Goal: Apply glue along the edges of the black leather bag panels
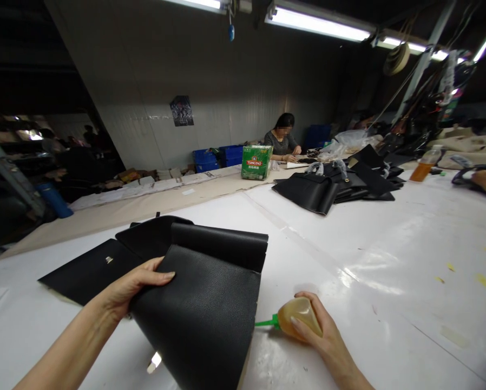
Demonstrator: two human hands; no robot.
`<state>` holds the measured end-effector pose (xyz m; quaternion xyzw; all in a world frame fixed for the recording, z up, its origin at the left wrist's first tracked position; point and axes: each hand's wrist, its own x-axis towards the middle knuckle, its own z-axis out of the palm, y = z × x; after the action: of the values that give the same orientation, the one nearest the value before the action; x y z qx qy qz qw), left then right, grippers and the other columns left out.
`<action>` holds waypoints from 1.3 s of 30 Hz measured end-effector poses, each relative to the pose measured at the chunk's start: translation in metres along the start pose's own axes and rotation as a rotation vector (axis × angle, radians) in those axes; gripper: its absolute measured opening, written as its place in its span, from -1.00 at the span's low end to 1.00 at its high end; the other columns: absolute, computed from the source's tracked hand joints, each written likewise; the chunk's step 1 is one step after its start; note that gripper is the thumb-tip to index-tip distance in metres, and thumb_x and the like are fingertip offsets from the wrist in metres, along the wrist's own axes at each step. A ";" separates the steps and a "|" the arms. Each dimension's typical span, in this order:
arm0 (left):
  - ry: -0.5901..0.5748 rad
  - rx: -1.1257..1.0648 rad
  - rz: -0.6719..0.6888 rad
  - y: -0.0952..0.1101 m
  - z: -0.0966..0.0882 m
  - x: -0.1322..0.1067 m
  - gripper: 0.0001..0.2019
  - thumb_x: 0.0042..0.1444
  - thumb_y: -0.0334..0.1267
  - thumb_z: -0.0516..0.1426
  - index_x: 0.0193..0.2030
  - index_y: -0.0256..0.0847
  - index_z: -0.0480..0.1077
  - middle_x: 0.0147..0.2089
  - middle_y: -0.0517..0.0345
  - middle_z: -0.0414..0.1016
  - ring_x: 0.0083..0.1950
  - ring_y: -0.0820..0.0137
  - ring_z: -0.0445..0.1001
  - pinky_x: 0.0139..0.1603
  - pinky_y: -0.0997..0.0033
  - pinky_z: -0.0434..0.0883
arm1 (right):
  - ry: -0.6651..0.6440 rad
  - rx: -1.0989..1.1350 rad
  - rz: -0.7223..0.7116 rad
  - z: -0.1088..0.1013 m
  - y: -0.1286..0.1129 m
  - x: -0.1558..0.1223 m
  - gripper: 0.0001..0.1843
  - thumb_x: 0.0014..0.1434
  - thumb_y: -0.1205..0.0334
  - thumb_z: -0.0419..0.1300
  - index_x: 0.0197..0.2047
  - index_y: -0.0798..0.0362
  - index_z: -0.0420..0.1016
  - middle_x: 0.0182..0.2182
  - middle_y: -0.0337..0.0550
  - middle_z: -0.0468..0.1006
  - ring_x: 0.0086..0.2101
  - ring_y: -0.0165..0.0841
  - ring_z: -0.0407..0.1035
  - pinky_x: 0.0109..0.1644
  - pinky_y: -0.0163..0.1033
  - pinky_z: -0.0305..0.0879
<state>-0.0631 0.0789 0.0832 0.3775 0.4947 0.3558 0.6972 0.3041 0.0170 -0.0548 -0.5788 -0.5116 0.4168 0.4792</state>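
Note:
My left hand grips the left edge of a black leather piece that stands curved up off the white table, thumb lying on its face. More black leather pieces lie flat behind it. My right hand is wrapped round a small amber glue bottle. The bottle's green nozzle points left and touches the lower right edge of the leather piece.
A stack of black leather pieces lies further back on the table. A green carton and an orange drink bottle stand beyond. A person sits at the far end. Blue crates line the wall.

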 end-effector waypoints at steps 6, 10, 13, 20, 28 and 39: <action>-0.016 -0.011 -0.009 -0.001 -0.001 0.000 -0.63 -0.05 -0.47 0.25 -0.03 -0.30 0.47 -0.23 -0.12 0.63 -0.28 0.21 0.60 -0.21 0.27 0.52 | -0.011 0.058 0.002 0.000 -0.004 0.003 -0.48 0.02 -0.12 0.22 -0.03 -0.06 0.22 -0.20 -0.17 0.43 -0.25 -0.19 0.42 -0.20 -0.20 0.36; -0.018 -0.016 -0.015 0.000 -0.001 0.002 -0.64 -0.06 -0.47 0.26 -0.06 -0.30 0.48 -0.23 -0.13 0.62 -0.27 0.19 0.60 -0.22 0.27 0.52 | -0.031 -0.007 -0.017 0.000 0.005 0.007 -0.47 0.03 -0.11 0.22 -0.01 -0.05 0.19 -0.15 -0.15 0.40 -0.23 -0.19 0.41 -0.14 -0.17 0.33; -0.011 -0.019 -0.013 0.000 -0.002 0.002 -0.64 -0.06 -0.47 0.26 -0.06 -0.29 0.48 -0.23 -0.12 0.63 -0.28 0.20 0.60 -0.23 0.29 0.52 | -0.072 -0.007 0.001 0.000 0.009 0.001 -0.46 0.04 -0.11 0.21 0.01 -0.06 0.18 -0.22 -0.19 0.44 -0.28 -0.20 0.42 -0.19 -0.17 0.33; -0.011 -0.016 -0.011 -0.001 -0.003 0.002 -0.64 -0.06 -0.48 0.26 -0.06 -0.28 0.48 -0.22 -0.11 0.63 -0.27 0.21 0.60 -0.22 0.28 0.52 | 0.018 0.036 0.001 0.000 -0.001 -0.001 -0.46 0.00 -0.12 0.24 -0.03 -0.06 0.22 -0.17 -0.17 0.43 -0.23 -0.18 0.42 -0.20 -0.19 0.37; -0.013 -0.031 -0.013 0.000 -0.002 0.003 -0.62 -0.08 -0.49 0.27 -0.05 -0.31 0.48 -0.24 -0.14 0.63 -0.28 0.19 0.60 -0.23 0.27 0.53 | 0.015 0.018 0.021 0.005 -0.003 -0.007 -0.45 -0.02 -0.17 0.20 -0.04 -0.05 0.24 -0.30 -0.21 0.49 -0.34 -0.20 0.44 -0.28 -0.20 0.35; -0.025 -0.011 -0.008 0.000 -0.002 0.003 -0.64 -0.08 -0.48 0.27 -0.07 -0.30 0.50 -0.22 -0.13 0.63 -0.26 0.18 0.60 -0.22 0.29 0.53 | 0.038 -0.026 0.025 -0.001 0.001 -0.001 -0.48 0.01 -0.13 0.21 -0.04 -0.05 0.24 -0.25 -0.20 0.46 -0.29 -0.19 0.42 -0.20 -0.18 0.35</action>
<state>-0.0646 0.0818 0.0818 0.3760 0.4857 0.3508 0.7068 0.3057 0.0157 -0.0558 -0.5991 -0.5005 0.4052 0.4758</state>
